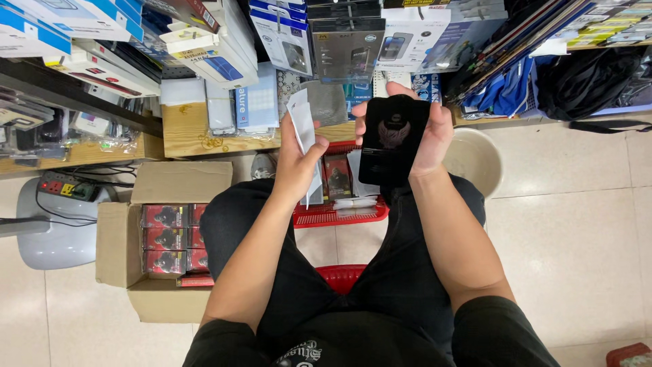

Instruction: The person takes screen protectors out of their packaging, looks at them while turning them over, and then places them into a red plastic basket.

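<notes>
left hand (293, 163): closed on a white paper sleeve (303, 132), thumb over the front, fingers behind; sleeve stands upright, tilted a little left, lower end hanging below the palm.
right hand (426, 139): gripping a black flat sleeve pack (393, 139) by its right edge, fingertips curled over the top, thumb showing at its left edge; pack upright, face to the camera, dark emblem in the middle.
spacing: white sleeve and black pack are near each other, not touching; both held above the knees, over the basket.
red basket (339, 216): low plastic tray on the floor between the knees, mostly hidden by the hands; holds a dark-red small box and some white flat packs.
cardboard box (119, 248): open, on the floor by the left knee, flaps up; packed with rows of red boxes (166, 238), same look as the one in the basket.
red stool (343, 275): only its front edge shows between the thighs.
pale bucket (475, 160): on the tile floor just right of the right hand, partly behind the forearm.
wooden shelf (187, 132): ahead, stacked with white and blue accessory packs; more hang in rows above.
power strip (61, 187): far left, under the shelf, cables running off.
black bag (587, 81): top right, well apart from the hands.
</notes>
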